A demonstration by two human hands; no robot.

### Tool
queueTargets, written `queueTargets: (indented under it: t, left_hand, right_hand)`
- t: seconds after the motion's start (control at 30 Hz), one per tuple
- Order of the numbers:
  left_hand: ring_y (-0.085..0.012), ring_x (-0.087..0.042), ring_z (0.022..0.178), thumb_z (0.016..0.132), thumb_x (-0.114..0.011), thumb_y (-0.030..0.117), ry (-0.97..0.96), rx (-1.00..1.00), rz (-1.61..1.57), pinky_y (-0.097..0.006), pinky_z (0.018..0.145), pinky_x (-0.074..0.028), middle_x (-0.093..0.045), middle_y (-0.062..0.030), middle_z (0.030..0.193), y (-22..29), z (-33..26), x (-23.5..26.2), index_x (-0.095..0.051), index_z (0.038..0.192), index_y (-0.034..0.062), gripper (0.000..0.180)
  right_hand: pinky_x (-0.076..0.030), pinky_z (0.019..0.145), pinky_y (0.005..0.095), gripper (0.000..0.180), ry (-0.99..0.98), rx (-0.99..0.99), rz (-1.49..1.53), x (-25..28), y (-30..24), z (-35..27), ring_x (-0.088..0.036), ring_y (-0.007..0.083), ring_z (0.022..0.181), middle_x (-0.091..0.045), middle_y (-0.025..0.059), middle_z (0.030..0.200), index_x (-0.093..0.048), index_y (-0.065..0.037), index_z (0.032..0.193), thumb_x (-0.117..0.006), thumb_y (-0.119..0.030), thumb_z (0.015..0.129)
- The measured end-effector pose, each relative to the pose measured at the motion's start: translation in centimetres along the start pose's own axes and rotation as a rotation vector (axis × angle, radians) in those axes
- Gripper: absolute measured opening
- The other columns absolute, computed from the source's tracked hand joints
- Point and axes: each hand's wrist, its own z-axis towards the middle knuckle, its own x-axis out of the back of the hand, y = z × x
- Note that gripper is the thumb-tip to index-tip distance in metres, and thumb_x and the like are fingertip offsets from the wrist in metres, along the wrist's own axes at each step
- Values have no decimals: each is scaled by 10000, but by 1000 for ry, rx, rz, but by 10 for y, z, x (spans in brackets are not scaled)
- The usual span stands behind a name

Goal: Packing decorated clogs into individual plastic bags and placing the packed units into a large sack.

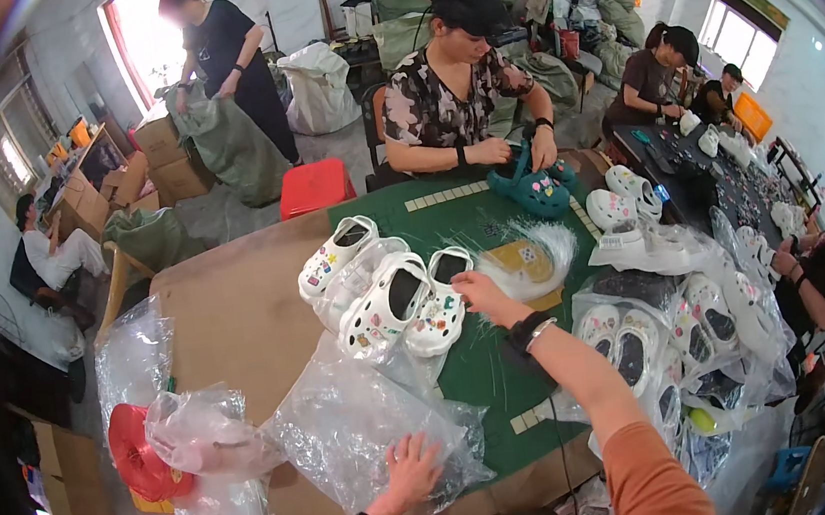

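Note:
My left hand (414,470) lies with spread fingers on a transparent plastic bag (334,422) at the front of the table. Reaching forward, my right hand (485,295) has its fingers closed at the heel edge of a white clog (431,324) with small colourful charms on its toe. Right beside it, to the left, sits a second white clog (367,325), also dotted with charms. Farther back is another decorated white clog (323,270), with transparent plastic between it and the nearer ones. The clogs' dark insides show.
A green mat (495,420) covers part of the brown tabletop (226,297). Bagged clogs (633,345) pile up on the right. A red spool (141,452) stands at the left edge. Across the table, a person handles a teal clog (539,194) near loose transparent fasteners (557,242).

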Motion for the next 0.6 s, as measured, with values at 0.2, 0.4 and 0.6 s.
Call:
queueTargets:
  t: [0.2, 0.4, 0.6]
  left_hand:
    - [-371, -250, 1218, 760, -547, 385, -159, 52, -40, -619, 910, -201, -269, -166, 1331, -13, -3, -12, -358, 1265, 224, 563]
    - [-350, -249, 1224, 738, -568, 326, -202, 91, 139, -591, 925, -220, -285, -125, 1332, -55, -23, -37, -352, 1268, 229, 581]
    - [-333, -235, 1236, 758, -534, 328, -238, 71, 75, -583, 947, -184, -271, -101, 1348, -66, -17, -44, -321, 1289, 240, 579]
  right_hand:
    - [-263, 961, 466, 654, 125, 288, -622, -12, 39, 67, -319, 393, 1158, -376, 222, 1218, -393, -95, 1229, -630, -313, 661]
    - [-170, 945, 586, 815, 19, 170, -891, -35, 27, 84, -173, 384, 1243, -253, 181, 1332, -323, -177, 1290, -623, -527, 617]
    - [-159, 957, 582, 828, -21, -72, -832, -21, 32, 112, -178, 392, 1257, -197, 184, 1369, -293, -190, 1316, -474, -663, 661]
